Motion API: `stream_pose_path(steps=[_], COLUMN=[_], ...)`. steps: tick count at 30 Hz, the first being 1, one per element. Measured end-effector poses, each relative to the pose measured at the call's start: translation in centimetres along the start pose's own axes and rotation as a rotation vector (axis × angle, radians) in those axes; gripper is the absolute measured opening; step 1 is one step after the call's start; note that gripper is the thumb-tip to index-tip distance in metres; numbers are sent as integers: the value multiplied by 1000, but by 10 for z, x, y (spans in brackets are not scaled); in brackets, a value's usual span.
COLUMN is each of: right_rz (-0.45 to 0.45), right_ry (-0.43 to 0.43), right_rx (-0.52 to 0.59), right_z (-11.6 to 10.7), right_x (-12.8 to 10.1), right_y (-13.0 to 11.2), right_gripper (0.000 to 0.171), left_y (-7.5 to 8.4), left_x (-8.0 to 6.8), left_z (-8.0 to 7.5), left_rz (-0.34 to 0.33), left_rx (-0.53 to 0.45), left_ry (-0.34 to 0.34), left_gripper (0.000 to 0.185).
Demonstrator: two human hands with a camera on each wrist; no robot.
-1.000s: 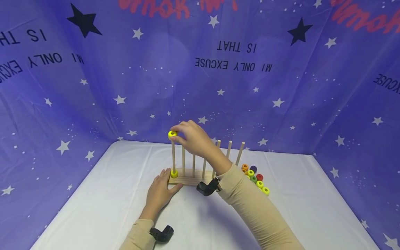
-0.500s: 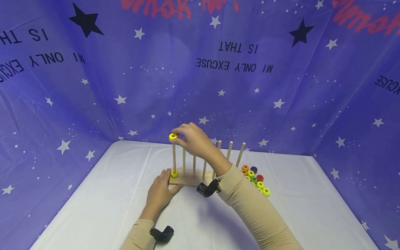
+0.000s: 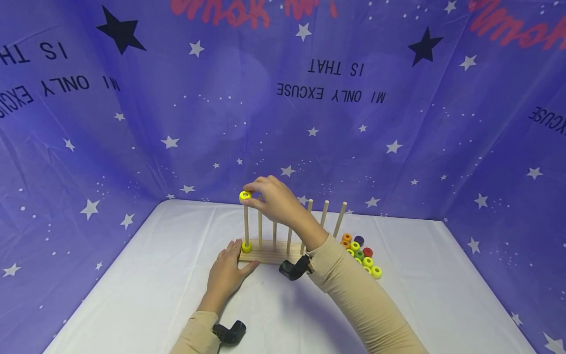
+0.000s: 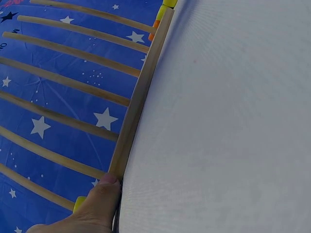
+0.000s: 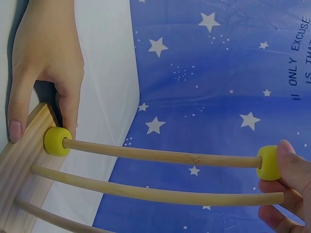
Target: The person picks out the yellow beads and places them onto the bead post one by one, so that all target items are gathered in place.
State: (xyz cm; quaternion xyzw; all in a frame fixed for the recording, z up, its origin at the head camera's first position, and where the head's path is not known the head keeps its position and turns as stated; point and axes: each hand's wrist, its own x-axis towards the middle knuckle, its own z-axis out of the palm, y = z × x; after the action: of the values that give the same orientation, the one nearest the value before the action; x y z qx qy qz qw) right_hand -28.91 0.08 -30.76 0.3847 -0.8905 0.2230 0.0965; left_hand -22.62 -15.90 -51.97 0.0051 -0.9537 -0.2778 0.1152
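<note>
From my remote station I see the right hand (image 3: 275,197) pinching a yellow ring (image 3: 244,195) between curled fingertips (image 5: 291,165), seated on the tip of the leftmost peg (image 3: 245,222), at about 12 o'clock from the wooden base (image 3: 265,255). A second yellow ring (image 3: 246,247) already sits at that peg's foot. The left hand (image 3: 230,269), fingers relaxed with the thumb pressed along the base's near edge, steadies the rack at 7 o'clock. My worry: a tilted release could jam the ring on the thin peg, or a sideways tug could rock the rack. Spare rings (image 3: 361,254) lie on the white table (image 3: 155,275) at 3 o'clock.
</note>
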Motion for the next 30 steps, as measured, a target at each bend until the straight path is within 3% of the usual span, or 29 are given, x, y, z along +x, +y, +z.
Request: stream_pose_path(steps=[20, 30], right_rz=[7, -44], right_ry=[37, 119], right_rx=[-15, -60], right_z=[-12, -29], right_x=[-8, -16], right_y=[5, 10], right_gripper=[36, 29], left_y=[0, 1], left_x=[0, 0], left_z=[3, 2], left_rz=[1, -7], left_rx=[4, 8], left_ry=[-5, 1], left_gripper=[91, 91])
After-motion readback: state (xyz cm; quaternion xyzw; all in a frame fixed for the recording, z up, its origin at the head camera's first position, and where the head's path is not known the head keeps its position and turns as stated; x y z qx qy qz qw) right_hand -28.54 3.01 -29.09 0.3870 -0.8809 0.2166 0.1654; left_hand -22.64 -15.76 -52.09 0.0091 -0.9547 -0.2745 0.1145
